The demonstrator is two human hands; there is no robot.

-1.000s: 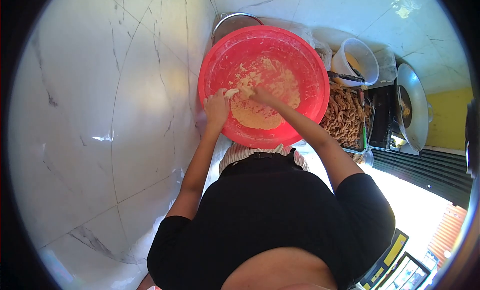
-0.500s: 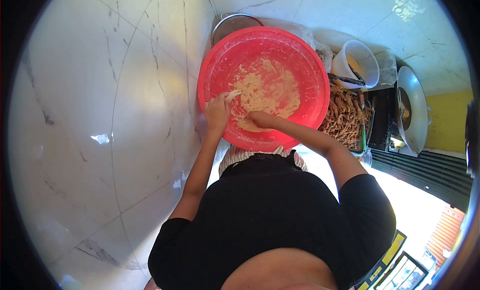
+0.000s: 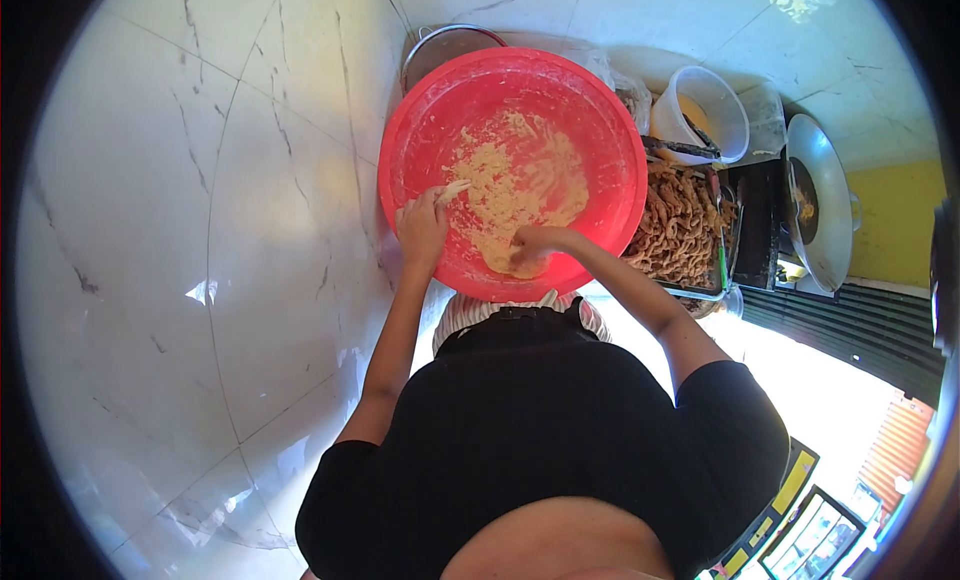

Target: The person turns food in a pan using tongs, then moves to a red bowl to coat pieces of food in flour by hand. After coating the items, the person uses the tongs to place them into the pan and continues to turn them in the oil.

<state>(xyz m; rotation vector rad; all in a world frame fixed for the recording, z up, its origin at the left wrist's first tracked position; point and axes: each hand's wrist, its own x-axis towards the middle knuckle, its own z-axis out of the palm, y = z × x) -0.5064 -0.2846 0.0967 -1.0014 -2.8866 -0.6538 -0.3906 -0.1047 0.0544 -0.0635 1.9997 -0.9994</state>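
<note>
A large red basin (image 3: 610,185) in front of me has a pale yellow, floury mixture (image 3: 495,170) spread over its bottom. At its left side, my left hand (image 3: 423,228) is closed over the inner edge, with a pale strip (image 3: 453,191) sticking out from its fingertips; whether this is a floured piece of food I cannot make out. My right hand (image 3: 533,245) is down in the mixture near the basin's close side. Its fingers are blurred and partly hidden, so their grip does not show.
To the right stands a tray heaped with brown fried strips (image 3: 680,225), with green-handled tongs (image 3: 722,265) on it. Behind it is a translucent tub (image 3: 725,115) of yellow liquid. A metal wok (image 3: 830,205) sits farther right. A marbled tile wall (image 3: 280,210) rises close on my left.
My right hand has shifted slightly right within the mixture and is now blurred. My left hand keeps its place at the basin's edge. The whole view has shifted a little.
</note>
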